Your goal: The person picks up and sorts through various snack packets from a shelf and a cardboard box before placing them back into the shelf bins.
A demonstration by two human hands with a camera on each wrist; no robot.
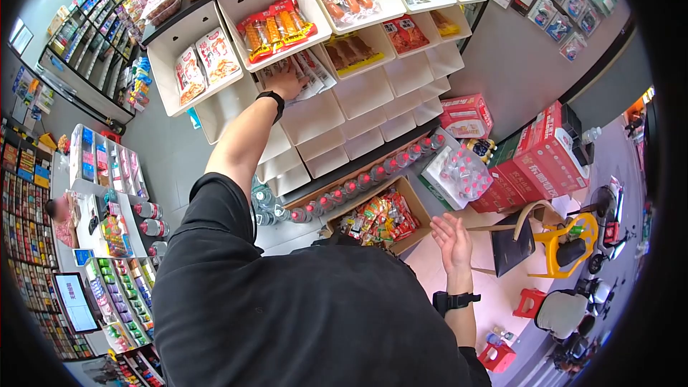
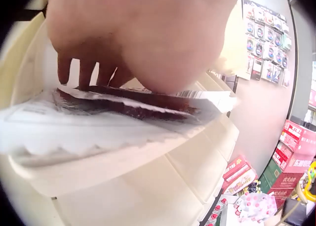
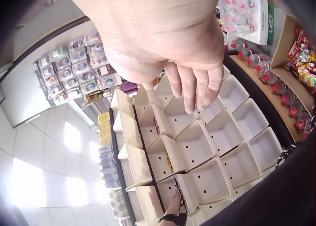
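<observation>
My left hand (image 1: 287, 82) reaches into a white bin in the second row of the rack. In the left wrist view its fingers (image 2: 88, 74) point down among flat silver-white snack packets (image 2: 123, 118) with dark contents, touching them from above. Some of these packets (image 1: 313, 75) stick out at the bin's front edge. The fingertips are partly hidden behind the packets. My right hand (image 1: 452, 242) is held in the air at the right, palm turned up and fingers extended, holding nothing; the right wrist view shows the same hand (image 3: 173, 58) in front of the rack.
Upper bins hold red and yellow sausage packs (image 1: 277, 31), white-red packs (image 1: 217, 56) and other snacks. Lower bins (image 1: 313, 116) show bare walls. Below stand a row of bottles (image 1: 350, 188) and a carton of colourful packets (image 1: 380, 218). Red boxes (image 1: 534, 161) and chairs are at the right.
</observation>
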